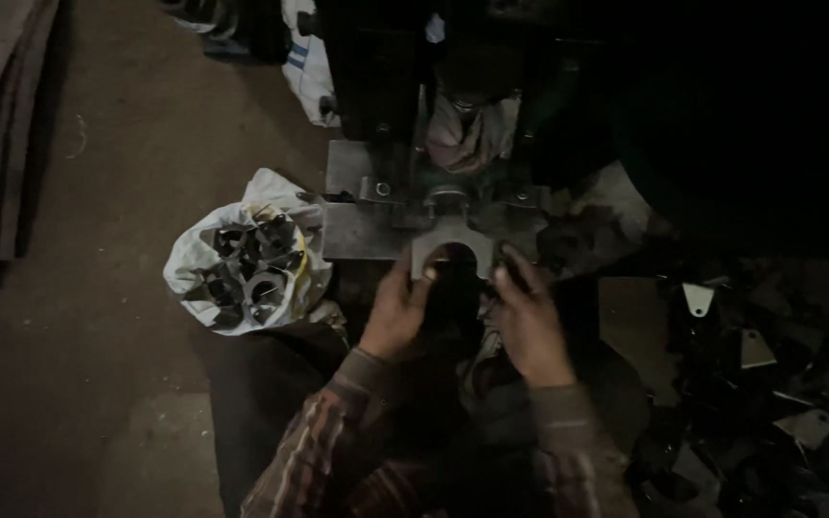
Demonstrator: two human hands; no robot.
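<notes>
Dim workshop, centre frame: my left hand (397, 312) & right hand (528, 321) each pinch a leg of a flat metal bracket (448, 251) w/ arched cutout, steadying it against the press bed (367, 230). White sack (242, 264) of similar pieces sits left.

1 head view, looking steeply down, close over hands (462, 312) (dim light), facing machine (434, 125).

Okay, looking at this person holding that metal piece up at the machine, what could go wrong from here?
Both the left hand and right hand are bare and hold the arch-shaped metal plate by its legs, close to the press, so fingers could get pinched or cut. The scene is very dim, so misplacing the plate seems likely.
</notes>
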